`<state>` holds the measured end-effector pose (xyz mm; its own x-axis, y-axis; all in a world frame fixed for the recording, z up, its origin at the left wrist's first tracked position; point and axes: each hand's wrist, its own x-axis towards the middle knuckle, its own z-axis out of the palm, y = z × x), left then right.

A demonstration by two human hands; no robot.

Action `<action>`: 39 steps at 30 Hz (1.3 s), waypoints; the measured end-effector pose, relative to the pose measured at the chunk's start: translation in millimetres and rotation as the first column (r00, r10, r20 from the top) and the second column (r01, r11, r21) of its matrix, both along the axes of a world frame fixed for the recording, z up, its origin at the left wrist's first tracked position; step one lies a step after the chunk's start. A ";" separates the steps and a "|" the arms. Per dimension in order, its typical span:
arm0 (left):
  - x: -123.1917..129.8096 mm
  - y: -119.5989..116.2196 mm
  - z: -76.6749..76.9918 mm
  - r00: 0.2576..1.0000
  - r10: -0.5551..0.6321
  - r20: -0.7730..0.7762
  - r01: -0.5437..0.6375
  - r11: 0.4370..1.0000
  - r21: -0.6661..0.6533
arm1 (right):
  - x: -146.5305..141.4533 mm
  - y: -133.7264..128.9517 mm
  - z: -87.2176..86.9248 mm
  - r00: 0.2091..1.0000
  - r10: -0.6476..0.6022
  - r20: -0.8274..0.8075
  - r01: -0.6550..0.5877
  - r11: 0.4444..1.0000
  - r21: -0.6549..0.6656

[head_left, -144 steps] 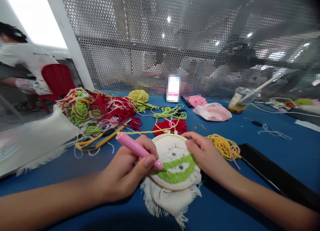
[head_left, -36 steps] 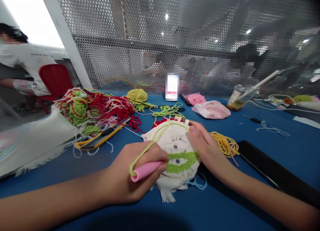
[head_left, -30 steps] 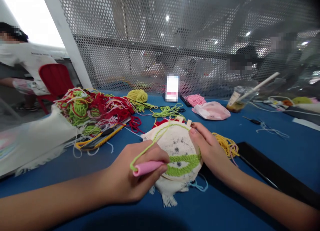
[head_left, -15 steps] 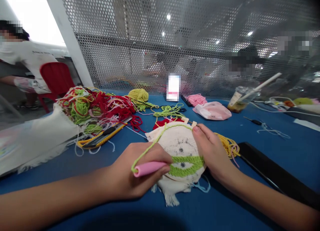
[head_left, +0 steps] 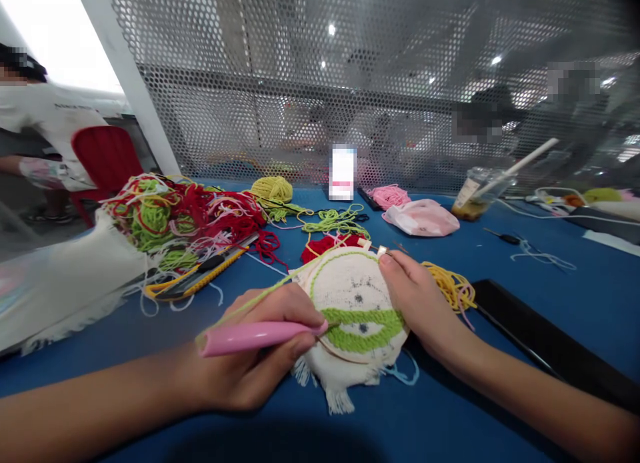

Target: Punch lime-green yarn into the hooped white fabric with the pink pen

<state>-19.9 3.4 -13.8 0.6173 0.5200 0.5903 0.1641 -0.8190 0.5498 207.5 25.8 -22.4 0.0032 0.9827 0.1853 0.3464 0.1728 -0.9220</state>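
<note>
A round hoop with white cloth [head_left: 345, 276] is tilted toward me, bearing a band of green stitches [head_left: 367, 343] round a pale oval and dark drawn marks. My left hand [head_left: 265, 346] is closed round a pink punch-needle pen [head_left: 245, 336], whose metal tip meets the left end of the green band. Green yarn [head_left: 270, 289] runs from the pen's rear end over that hand toward the hoop's upper left. On the hoop's right edge, my right hand [head_left: 425, 303] grips it beside the small clamp at the top. Fringed cloth hangs below.
A tangled yarn pile [head_left: 190, 213] and yellow cutter [head_left: 200, 276] lie left on the blue table [head_left: 200, 429]. Behind stand a phone [head_left: 343, 173] and a drink cup [head_left: 473, 193]. Yellow yarn [head_left: 453, 286] and a long black object [head_left: 530, 336] are at right. A person sits far left.
My left hand has moved left and the pen now lies lower and more exposed, its metal tip visible. The green yarn has swung leftward. My right hand keeps its grip; the view has shifted slightly.
</note>
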 end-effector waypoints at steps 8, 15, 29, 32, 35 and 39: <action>0.5 -2.5 3.3 0.999 0.011 -0.053 -0.010 1.000 0.025 | -1.1 -1.5 2.8 0.998 -0.043 0.040 0.042 0.999 0.034; 1.7 0.2 -1.4 0.999 -0.011 -0.037 0.012 1.000 0.005 | -1.3 -1.7 2.3 0.999 -0.038 0.023 0.037 0.999 0.038; 14.5 7.4 6.1 0.945 -0.036 -0.324 0.086 0.986 0.141 | -12.2 -29.7 27.4 0.994 -0.096 0.057 0.082 0.975 0.206; 11.3 3.9 8.1 0.956 0.022 -0.293 0.027 0.987 0.161 | -9.5 -22.2 20.5 0.986 -0.137 0.092 0.113 0.968 0.222; 5.2 0.3 7.8 0.974 0.039 -0.222 -0.001 0.986 0.169 | -6.7 -13.8 12.6 0.987 -0.131 0.095 0.111 0.976 0.186; 0.4 -1.3 2.6 0.993 0.030 -0.110 -0.012 0.987 0.161 | -5.0 -10.3 9.2 0.989 -0.114 0.090 0.103 0.987 0.121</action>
<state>-19.5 2.1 -11.1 0.6741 0.4379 0.5948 0.2350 -0.8906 0.3894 202.5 15.4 -13.2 0.0857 0.9494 0.3021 0.4549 0.2325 -0.8597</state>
